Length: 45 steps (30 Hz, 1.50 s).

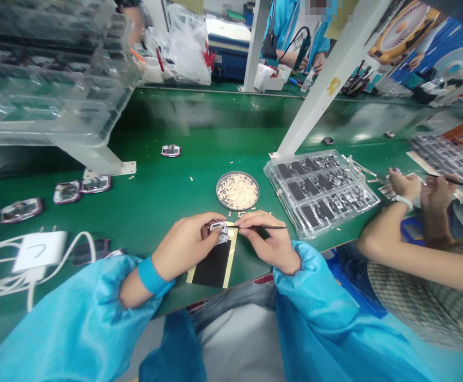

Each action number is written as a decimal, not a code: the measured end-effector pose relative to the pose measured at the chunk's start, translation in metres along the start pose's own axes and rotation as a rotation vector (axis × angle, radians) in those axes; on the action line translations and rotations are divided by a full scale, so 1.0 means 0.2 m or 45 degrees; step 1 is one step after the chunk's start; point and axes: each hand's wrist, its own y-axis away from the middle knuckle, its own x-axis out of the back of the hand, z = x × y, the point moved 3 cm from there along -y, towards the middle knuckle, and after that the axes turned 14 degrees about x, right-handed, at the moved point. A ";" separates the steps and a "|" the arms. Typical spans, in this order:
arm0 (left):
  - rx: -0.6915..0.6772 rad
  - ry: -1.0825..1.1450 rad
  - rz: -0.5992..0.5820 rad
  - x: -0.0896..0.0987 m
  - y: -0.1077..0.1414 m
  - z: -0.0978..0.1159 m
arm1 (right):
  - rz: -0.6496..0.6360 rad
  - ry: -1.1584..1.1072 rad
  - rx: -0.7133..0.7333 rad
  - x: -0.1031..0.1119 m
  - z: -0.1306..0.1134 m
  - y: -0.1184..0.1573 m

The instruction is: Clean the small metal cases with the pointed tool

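My left hand (189,241) is closed around the edge of a small device housing (219,233), a rounded rectangle with a pale rim and parts inside. In my right hand (266,241), slim black tweezers (271,227) are pinched between thumb and fingers. Their tip points left and reaches the housing; whether it touches cannot be made out. Beneath both hands lies a black pad (211,265) edged with yellow tape. Just beyond them sits a round dish (237,191) full of tiny pale and dark pieces, with a few pale bits scattered around it.
Similar housings (171,150) lie on the green bench, several to the left. A white charger (40,252) with coiled cable is at near left. Stacked clear trays (323,191) stand right, beside a metal post (315,79). A co-worker's arms (410,244) are at far right.
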 end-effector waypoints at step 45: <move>0.174 0.703 -0.201 0.03 -0.01 0.00 | 0.247 0.721 -0.293 0.82 -0.14 -0.20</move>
